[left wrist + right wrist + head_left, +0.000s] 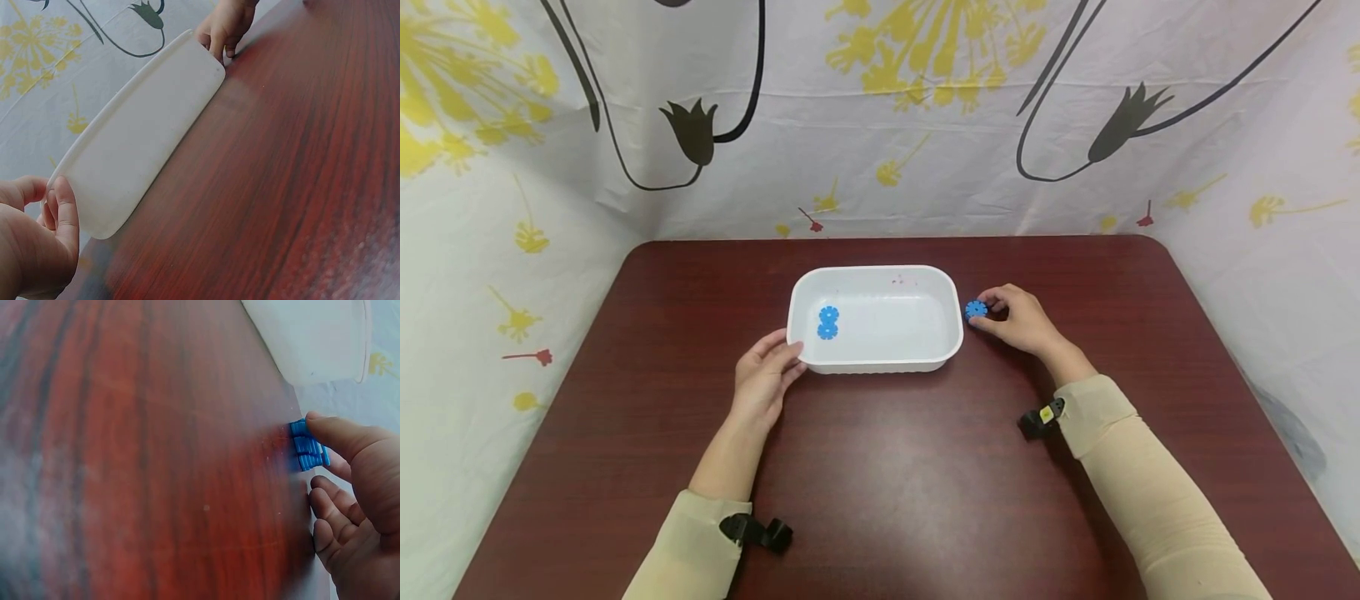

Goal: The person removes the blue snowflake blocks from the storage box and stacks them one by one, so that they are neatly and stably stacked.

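A white plastic tray [880,357] stands on the table, with two blue notched discs [828,315] lying near its left end, one touching the other. My left hand [763,379] grips the tray's front left corner, thumb over the rim and fingers outside and below. In the left wrist view the same hand [40,240] holds the tray's end [94,219]. Just off the tray's right end, my right hand [1018,319] pinches a blue notched disc stack [976,310] between thumb and fingers. The right wrist view shows several discs in this stack [307,447], close to the table surface.
The dark red-brown wooden table [880,467] reaches around the tray on all sides. Behind it hangs a white cloth [880,200] with yellow and grey flower prints. Each sleeve cuff carries a small black strapped device [756,532].
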`<state>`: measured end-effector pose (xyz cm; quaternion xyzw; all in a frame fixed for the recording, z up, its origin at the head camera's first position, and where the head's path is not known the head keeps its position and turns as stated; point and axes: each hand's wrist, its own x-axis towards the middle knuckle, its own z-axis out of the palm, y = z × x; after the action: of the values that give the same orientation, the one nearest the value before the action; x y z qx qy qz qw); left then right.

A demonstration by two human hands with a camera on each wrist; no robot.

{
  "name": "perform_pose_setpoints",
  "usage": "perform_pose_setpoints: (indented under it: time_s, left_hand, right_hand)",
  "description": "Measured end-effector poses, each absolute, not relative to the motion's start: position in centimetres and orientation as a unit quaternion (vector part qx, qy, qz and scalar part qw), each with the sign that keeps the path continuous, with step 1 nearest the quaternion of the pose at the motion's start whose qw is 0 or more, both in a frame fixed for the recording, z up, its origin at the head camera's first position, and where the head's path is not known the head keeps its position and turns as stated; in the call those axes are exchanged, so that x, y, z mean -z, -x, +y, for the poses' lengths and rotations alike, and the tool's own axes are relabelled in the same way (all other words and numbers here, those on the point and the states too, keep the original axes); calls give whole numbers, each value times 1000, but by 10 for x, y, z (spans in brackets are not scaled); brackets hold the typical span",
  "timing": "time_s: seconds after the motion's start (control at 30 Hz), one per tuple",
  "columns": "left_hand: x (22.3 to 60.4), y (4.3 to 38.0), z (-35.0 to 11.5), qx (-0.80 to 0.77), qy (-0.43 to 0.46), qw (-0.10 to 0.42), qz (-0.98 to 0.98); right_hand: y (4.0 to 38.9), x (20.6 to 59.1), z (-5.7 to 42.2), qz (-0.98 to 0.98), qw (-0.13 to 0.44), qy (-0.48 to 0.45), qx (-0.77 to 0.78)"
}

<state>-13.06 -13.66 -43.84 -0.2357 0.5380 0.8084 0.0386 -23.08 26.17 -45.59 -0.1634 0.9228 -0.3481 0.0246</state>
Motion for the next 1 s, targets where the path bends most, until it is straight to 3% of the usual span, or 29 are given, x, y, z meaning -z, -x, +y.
perform_pose_setpoints:
  time_s: [0.53, 1.0]
  left_hand:
    - [439, 131, -135, -816, 234, 26, 527]
    - [439, 130, -135, -817, 230, 28, 528]
  right_hand:
    - [245, 417, 233, 901, -50, 169, 397]
    - [244, 399, 170, 879, -43, 243, 409]
